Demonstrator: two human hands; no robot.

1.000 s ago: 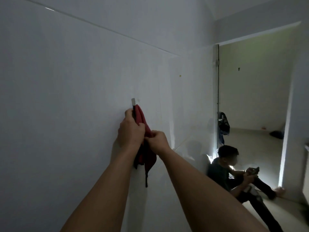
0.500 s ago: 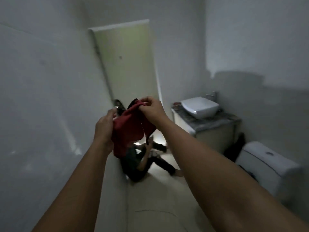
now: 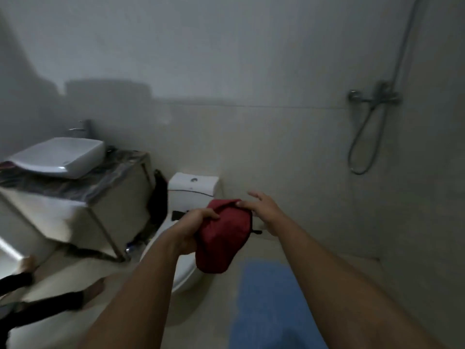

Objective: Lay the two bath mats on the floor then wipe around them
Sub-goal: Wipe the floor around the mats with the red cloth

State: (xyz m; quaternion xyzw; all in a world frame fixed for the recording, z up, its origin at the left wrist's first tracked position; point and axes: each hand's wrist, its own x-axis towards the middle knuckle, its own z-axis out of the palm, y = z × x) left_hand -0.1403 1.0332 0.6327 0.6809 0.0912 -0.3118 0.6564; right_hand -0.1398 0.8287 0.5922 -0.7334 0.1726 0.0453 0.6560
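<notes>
At the centre of the frame the left hand (image 3: 193, 229) grips a bunched red cloth (image 3: 221, 238), its fingers curled over the cloth's upper left edge while the fabric sags below the hand. The right hand (image 3: 264, 212) is at the cloth's upper right corner: its thumb tip touches the top edge, and the other fingers are spread and lifted clear, so it is mostly open and grips nothing firmly. Both forearms reach in from the bottom edge.

Below and right of the cloth, in the lower centre of the frame, 1 blue bath mat (image 3: 271, 306) lies flat on the pale tiled floor (image 3: 339, 278), running down to the bottom edge, partly covered by the right forearm. Only this 1 mat can be made out; the picture is dim and smeared by motion.

Just left of the mat stands a white toilet (image 3: 191, 190), its cistern against the back wall and its bowl partly hidden behind the left arm and the cloth. Further left, a white vessel basin (image 3: 60, 157) sits on a dark marbled vanity counter (image 3: 105, 177) with a chrome tap (image 3: 83, 127) behind it. At the upper right a shower mixer (image 3: 375, 96) is fixed to the wall, with a hose (image 3: 362, 157) looping beneath it. In the lower left corner another person's dark-trousered legs (image 3: 42, 306) and bare feet stretch across the floor
</notes>
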